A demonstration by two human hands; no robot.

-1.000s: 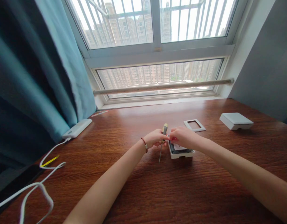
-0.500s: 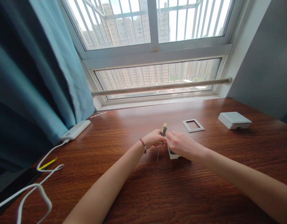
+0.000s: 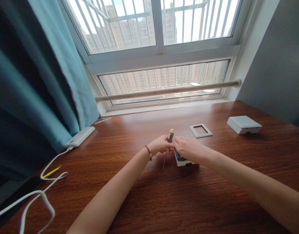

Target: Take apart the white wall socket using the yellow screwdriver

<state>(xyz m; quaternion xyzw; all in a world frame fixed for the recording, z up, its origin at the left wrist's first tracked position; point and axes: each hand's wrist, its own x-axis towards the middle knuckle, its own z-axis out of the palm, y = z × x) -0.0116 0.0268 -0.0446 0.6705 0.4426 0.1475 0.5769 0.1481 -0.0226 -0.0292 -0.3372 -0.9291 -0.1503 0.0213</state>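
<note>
Near the middle of a glossy red-brown wooden counter (image 3: 144, 201), your two bare hands meet over a shallow white box (image 3: 180, 163) with a dark inside. Your left hand (image 3: 159, 144), a thin bracelet (image 3: 149, 153) at its wrist, is closed around a screwdriver (image 3: 170, 136) — its yellow-and-dark handle points up, and its thin shaft slants down toward you and slightly left. Whether its tip touches the counter, you cannot tell from this view. Your right hand (image 3: 189, 149) arches over the box and covers most of it, fingers drawn together at the box's left side, right beside your left fingertips; whether they grip anything is hidden.

Beyond your right hand, a flat white square frame (image 3: 205, 135) lies on the counter. Farther right rests a second white box (image 3: 244, 123), well apart from your hands. At the far left, beside a blue curtain (image 3: 83, 81), lies a white device (image 3: 80, 137) with a white cable (image 3: 11, 206) curling toward you — a thin yellow strip (image 3: 51, 172) is next to the cable. A barred window (image 3: 139, 79) fills the far side.
</note>
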